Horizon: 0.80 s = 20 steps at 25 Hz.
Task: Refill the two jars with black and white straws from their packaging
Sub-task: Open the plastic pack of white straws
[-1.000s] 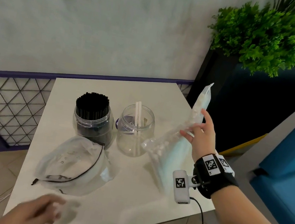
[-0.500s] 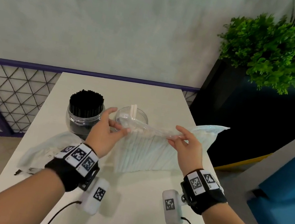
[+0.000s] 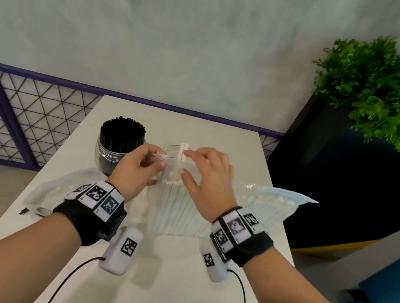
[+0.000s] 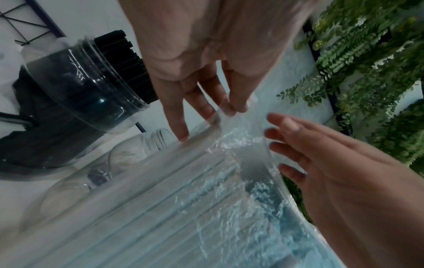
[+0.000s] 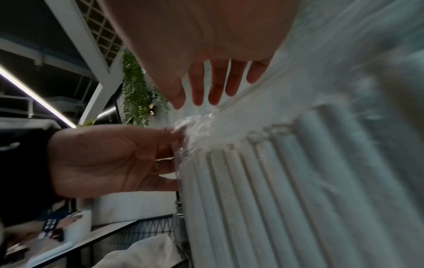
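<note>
A clear bag of white straws [image 3: 183, 212] stands upright on the white table [image 3: 171, 284], in front of a clear jar [image 3: 170, 149] that holds two white straws [image 3: 183, 150]. To its left a jar of black straws [image 3: 119, 143] is packed full. My left hand [image 3: 161, 160] pinches the bag's crinkled top left corner [image 4: 229, 110] between thumb and fingers. My right hand [image 3: 186, 165] hovers at the same corner, fingers straight and spread [image 5: 206, 94], gripping nothing. The wrapped white straws [image 5: 263, 181] fill the right wrist view.
An empty crumpled plastic bag [image 3: 55, 188] lies on the table's left side. A purple mesh railing [image 3: 13, 120] runs behind and left. A dark planter with green foliage [image 3: 389, 90] stands right of the table, and a blue seat [image 3: 397, 277] is at the right edge.
My left hand came up and took the bag's top corner. My right hand let go of the top edge and slid left toward the left hand. The bag went from tilted to standing upright.
</note>
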Each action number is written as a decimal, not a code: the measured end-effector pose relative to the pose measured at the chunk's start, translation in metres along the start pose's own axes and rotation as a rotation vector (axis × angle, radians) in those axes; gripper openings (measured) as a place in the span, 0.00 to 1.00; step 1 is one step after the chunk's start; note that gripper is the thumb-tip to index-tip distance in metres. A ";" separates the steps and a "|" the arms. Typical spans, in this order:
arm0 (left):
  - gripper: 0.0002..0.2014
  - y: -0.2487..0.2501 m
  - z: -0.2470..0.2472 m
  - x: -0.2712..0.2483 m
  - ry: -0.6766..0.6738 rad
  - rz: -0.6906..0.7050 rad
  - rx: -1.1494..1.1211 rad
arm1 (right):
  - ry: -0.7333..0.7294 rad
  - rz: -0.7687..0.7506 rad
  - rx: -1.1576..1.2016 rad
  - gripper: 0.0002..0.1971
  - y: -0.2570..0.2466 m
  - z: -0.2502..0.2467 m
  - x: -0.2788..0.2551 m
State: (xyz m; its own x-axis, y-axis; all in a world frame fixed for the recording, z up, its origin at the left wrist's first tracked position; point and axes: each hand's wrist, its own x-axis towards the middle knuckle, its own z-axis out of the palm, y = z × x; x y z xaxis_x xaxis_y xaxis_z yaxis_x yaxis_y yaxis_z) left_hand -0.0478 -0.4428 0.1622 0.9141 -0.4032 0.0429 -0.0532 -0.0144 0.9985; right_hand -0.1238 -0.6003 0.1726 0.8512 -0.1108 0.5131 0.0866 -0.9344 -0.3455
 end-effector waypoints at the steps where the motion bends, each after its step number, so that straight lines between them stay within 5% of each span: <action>1: 0.07 0.001 0.001 -0.001 0.008 0.001 -0.017 | -0.066 -0.015 -0.013 0.18 -0.006 0.005 0.009; 7: 0.08 0.006 0.009 -0.002 0.148 -0.030 0.000 | -0.188 -0.022 0.098 0.10 -0.018 0.020 0.041; 13: 0.07 0.012 0.017 0.004 0.205 0.004 0.148 | -0.191 -0.025 -0.040 0.08 -0.006 0.015 0.046; 20: 0.12 0.007 -0.007 0.017 0.237 -0.108 0.039 | -0.095 0.123 -0.203 0.08 0.073 -0.032 0.027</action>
State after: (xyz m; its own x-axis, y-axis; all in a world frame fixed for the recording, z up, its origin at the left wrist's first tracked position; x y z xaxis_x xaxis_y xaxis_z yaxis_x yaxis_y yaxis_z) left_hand -0.0295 -0.4431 0.1704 0.9837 -0.1720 -0.0520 0.0382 -0.0827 0.9958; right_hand -0.1117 -0.6822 0.1866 0.8944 -0.2049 0.3976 -0.1185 -0.9657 -0.2310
